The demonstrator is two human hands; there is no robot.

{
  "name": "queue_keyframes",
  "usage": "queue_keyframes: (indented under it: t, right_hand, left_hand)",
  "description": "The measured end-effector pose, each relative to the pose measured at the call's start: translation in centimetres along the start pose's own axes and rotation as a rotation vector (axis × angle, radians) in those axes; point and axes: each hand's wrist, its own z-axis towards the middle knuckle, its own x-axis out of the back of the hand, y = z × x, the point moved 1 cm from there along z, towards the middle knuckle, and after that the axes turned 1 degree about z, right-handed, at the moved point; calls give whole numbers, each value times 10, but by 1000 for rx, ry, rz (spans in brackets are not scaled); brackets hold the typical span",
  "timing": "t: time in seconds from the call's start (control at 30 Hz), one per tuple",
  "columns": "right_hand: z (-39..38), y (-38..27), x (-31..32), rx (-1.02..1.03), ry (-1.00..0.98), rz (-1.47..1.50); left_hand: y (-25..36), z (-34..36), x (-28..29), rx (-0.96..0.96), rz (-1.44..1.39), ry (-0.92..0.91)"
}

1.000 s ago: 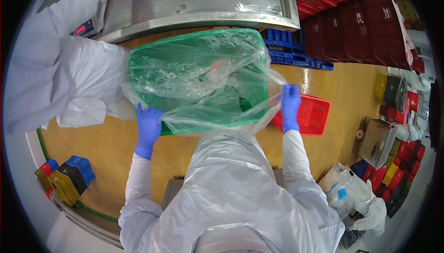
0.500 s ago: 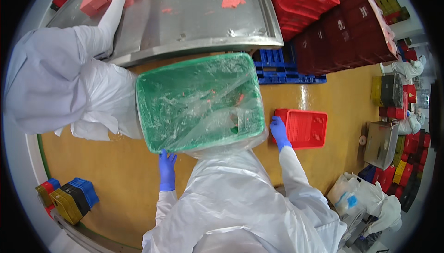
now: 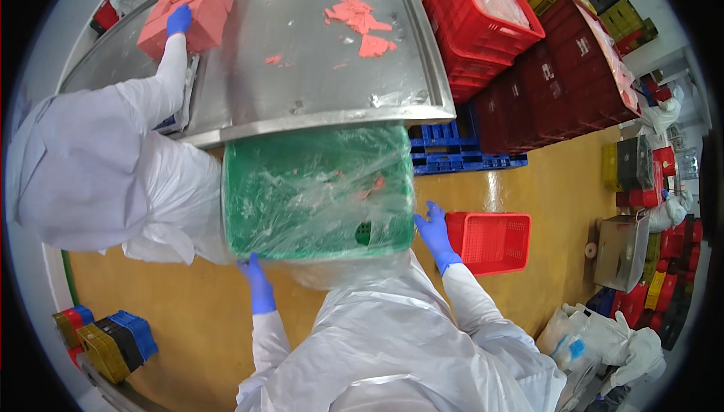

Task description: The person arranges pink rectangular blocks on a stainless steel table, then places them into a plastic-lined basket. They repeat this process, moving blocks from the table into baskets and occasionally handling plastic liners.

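Observation:
A green crate, lined with clear plastic film, lies in front of me with its far end hidden under the steel table's edge. Small pink scraps cling to the film. At the crate's near left corner my left hand, gloved in blue, touches the rim with fingers stretched out. Just off the crate's right side, my right hand is open, fingers spread and holding nothing. A small red crate stands on the floor beside it, right of my wrist.
The steel table bears pink blocks, with a co-worker's gloved hand on them, and flat pink scraps. That co-worker stands close left. Blue pallets and stacked red crates stand at the right.
The green crate has slid away from me, its far end now beneath the table's edge. My right hand has moved left, from the red crate toward the green one. The co-worker's hand has shifted on the blocks.

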Motion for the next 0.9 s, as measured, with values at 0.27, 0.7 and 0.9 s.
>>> queue_keyframes:
  t: [0.27, 0.7, 0.9]
  right_hand:
    - [233, -172, 22, 406, -57, 194]
    - [583, -316, -124, 898, 196, -312]
    - [607, -347, -131, 1208, -222, -422]
  left_hand:
    - [171, -84, -171, -868, 534, -109]
    - [248, -103, -453, -199, 260, -761]
    - [248, -54, -560, 274, -337, -674]
